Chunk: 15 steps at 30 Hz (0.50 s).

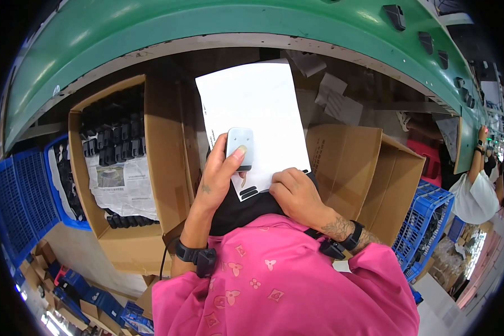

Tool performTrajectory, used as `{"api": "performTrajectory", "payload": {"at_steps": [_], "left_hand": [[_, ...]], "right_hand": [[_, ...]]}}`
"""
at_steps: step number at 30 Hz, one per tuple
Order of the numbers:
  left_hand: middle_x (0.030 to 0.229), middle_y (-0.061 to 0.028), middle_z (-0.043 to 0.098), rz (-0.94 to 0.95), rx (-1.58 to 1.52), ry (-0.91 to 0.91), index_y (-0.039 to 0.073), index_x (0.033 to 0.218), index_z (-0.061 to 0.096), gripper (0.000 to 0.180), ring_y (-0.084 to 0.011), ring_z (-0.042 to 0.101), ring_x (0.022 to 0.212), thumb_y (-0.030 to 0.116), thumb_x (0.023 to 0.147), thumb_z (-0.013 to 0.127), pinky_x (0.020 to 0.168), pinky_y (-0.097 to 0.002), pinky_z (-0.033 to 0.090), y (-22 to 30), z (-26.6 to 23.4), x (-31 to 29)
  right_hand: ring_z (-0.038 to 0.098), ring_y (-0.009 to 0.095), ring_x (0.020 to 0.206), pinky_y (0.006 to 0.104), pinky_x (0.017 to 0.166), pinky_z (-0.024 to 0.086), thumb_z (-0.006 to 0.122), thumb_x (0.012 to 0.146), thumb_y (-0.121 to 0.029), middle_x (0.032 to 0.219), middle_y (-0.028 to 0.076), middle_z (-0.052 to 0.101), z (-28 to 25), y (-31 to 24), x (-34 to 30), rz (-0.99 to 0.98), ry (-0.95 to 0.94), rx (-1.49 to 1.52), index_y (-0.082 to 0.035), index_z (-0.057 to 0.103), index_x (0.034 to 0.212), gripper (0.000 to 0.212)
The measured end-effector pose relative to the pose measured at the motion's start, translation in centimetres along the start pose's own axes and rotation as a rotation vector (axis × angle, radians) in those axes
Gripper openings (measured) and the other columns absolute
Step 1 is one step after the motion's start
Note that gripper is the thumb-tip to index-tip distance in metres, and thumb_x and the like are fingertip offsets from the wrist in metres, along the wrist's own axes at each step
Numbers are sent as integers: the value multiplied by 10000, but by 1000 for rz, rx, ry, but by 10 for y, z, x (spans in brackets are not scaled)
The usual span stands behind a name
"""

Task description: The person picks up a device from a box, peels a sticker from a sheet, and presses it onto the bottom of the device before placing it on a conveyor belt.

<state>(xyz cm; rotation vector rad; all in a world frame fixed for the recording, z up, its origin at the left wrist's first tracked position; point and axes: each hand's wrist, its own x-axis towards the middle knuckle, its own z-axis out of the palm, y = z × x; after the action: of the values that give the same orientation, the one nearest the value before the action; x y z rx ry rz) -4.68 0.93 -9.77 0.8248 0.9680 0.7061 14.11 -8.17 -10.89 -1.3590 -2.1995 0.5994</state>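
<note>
My left hand grips a light grey, flat plate with rounded corners, thumb on its face. Two small marks show near the plate's top, and a black strip runs along its lower end. Beneath it a large white sheet lies over my lap. Black oblong pads sit at the sheet's lower left corner. My right hand is closed, its curled fingers at the sheet's lower right edge; the fingertips are hidden, so what they pinch cannot be made out.
On my left stands an open cardboard box with black parts and newspaper. Another open carton is on my right, beside a blue crate. A green conveyor carrying black parts curves ahead. Another person is at far right.
</note>
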Motion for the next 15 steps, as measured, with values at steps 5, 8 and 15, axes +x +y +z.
{"api": "performTrajectory", "payload": {"at_steps": [5,8,15], "left_hand": [[921,-37,551,-15,3,4,-13,1190,484,405,-81,504,789,273,910,547,670,-237,432,3,1,0],[963,-37,569,-14,13,-23,8,1215,503,399,-91,522,835,219,881,558,731,-238,448,1,-4,-3],[1326,-172,486,50,131,-444,-25,1194,568,526,-223,525,1132,268,761,623,965,-325,393,32,21,-29]], "right_hand": [[565,259,757,350,677,465,699,716,-8,836,87,582,-6,-4,-8,43,39,138,-24,577,829,167],[589,219,756,313,677,477,684,745,26,821,90,598,-30,-9,-3,247,105,295,-9,592,835,133],[569,122,775,240,678,455,646,796,69,873,76,612,-68,-11,21,496,217,674,28,623,891,106]]}}
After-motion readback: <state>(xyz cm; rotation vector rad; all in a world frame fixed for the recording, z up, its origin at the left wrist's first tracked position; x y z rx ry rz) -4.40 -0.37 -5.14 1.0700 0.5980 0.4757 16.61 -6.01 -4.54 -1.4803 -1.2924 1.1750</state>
